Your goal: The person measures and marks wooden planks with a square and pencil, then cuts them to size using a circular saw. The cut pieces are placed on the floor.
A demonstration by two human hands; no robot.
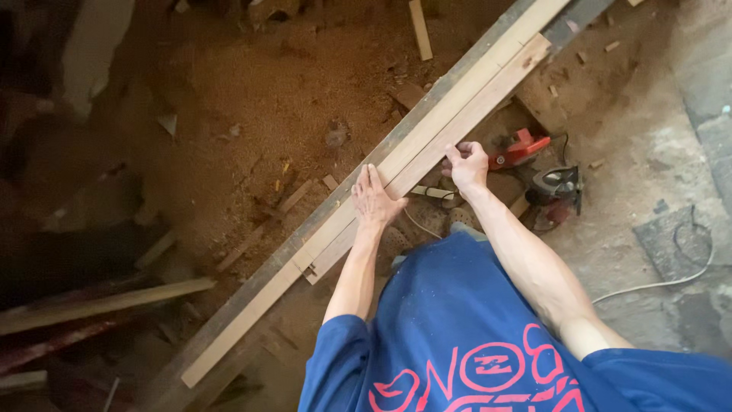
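Two long pale wooden battens (450, 114) lie side by side on a darker long plank (335, 202), running diagonally from lower left to upper right. My left hand (374, 200) lies flat on the battens with its fingers together and pointing up the wood. My right hand (467, 164) grips the near edge of the nearer batten, fingers curled over it. Both bare forearms reach out from a blue shirt with red print (457, 343).
Sawdust (252, 99) covers the floor to the left, with loose wood offcuts (419, 29) and planks (99, 304). A red and black power tool (553, 191) with a white cable (656, 284) sits on the grey concrete to the right, beside a red tool (522, 147).
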